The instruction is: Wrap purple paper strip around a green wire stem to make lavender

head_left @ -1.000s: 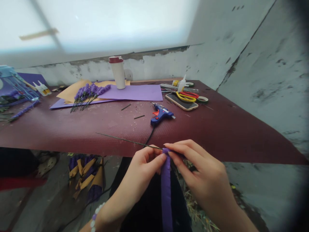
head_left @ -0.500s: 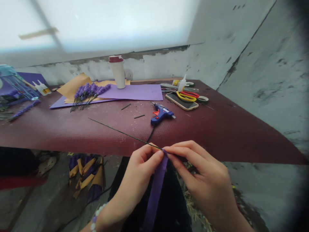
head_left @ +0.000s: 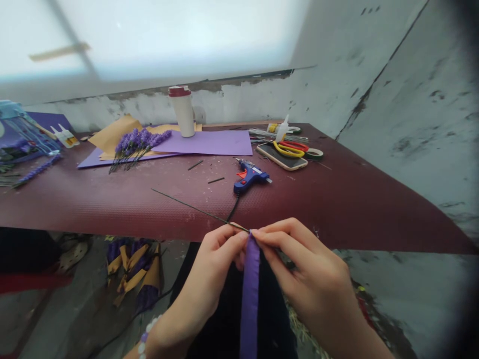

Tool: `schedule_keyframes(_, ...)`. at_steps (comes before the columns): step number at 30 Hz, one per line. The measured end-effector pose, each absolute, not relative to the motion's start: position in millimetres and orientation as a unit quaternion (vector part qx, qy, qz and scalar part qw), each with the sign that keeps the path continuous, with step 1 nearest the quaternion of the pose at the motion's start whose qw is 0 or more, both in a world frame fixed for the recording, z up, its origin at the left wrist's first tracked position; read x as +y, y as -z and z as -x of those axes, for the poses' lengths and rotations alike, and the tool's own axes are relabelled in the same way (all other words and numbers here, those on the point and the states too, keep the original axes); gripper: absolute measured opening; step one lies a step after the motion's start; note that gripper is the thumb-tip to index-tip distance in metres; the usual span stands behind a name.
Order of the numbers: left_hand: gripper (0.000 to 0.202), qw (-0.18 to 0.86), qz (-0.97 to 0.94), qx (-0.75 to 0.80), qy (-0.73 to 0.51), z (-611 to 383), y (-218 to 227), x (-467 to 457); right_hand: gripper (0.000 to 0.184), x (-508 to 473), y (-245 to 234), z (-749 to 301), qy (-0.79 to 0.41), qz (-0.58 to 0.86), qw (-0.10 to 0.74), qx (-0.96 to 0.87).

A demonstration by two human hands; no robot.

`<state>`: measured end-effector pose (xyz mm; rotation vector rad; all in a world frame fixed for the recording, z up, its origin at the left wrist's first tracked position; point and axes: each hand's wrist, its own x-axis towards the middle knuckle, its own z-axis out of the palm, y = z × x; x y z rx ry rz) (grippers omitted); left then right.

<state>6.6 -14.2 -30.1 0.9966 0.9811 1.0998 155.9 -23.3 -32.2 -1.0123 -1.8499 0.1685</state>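
Observation:
Between its thumb and fingers, my left hand (head_left: 219, 254) grips a thin dark green wire stem (head_left: 190, 205), whose free end points up and to the left over the table. My right hand (head_left: 303, 259) pinches the top of a purple paper strip (head_left: 250, 299) where it meets the stem's end. The strip hangs straight down in front of my lap, its lower end out of the frame. Fingertips of both hands nearly touch at this joint, so how the strip is attached there is hidden. A blue glue gun (head_left: 250, 177) lies on the table just beyond my hands.
The dark red table (head_left: 93, 194) bears purple lavender stems (head_left: 136, 142), purple paper (head_left: 220, 143) and a lidded cup (head_left: 183, 112). At the right are a phone (head_left: 282, 157), scissors (head_left: 289, 149) and a glue bottle (head_left: 282, 129). Wrapped bouquets (head_left: 134, 271) rest below, left.
The stem's free end has shifted right and slightly down. The purple strip has swung from slanting to hanging nearly vertical, and its top has moved slightly left.

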Motion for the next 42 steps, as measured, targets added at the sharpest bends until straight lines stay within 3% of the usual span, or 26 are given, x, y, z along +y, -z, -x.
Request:
schedule_keyframes(7,0.019,0.655,-0.429,0.408,-0.469,-5,29,-15,0.019,-22,25,-162,-0.121,0.425,0.468,-0.766)
schedule_keyframes(14,0.031,0.63,-0.479,0.423,-0.442,-5,26,-9,0.015,-22,24,-163,-0.061,0.447,0.462,-0.764)
schedule_keyframes(21,0.024,0.604,-0.499,0.443,-0.435,-5,23,-9,0.013,-20,26,-163,-0.065,0.464,0.466,-0.751)
schedule_keyframes(31,0.023,0.554,-0.544,0.444,-0.447,-2,20,-10,0.013,-19,22,-166,-0.277,0.46,0.433,-0.724)
schedule_keyframes(42,0.029,0.458,-0.623,0.467,-0.429,-4,24,-10,0.012,-15,19,-166,-0.238,0.502,0.436,-0.708)
